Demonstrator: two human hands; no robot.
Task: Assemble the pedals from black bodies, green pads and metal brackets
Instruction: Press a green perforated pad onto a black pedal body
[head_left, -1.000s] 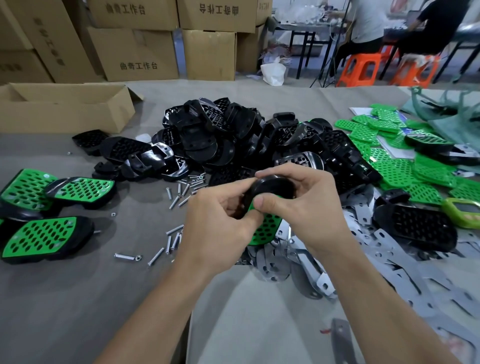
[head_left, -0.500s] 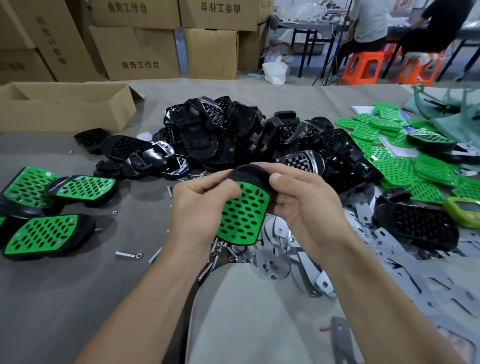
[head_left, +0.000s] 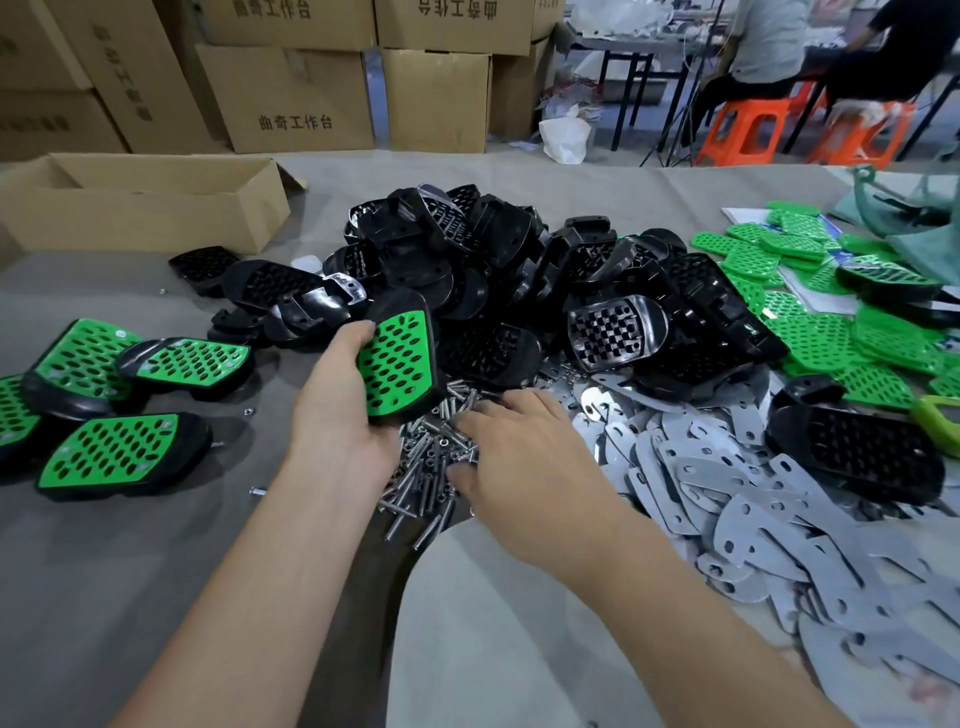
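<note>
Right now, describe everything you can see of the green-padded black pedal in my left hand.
The black plastic-looking pedal with a green pad faces the camera, tilted steeply above a pile of metal bolts. Oval holes perforate the pad; the black body rims it. The left hand grips its left edge, thumb on the pad.

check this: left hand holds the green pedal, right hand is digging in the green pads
Wrong pile: the head view shows the right hand in the metal bolts instead. The left hand does hold the green pedal.
</note>
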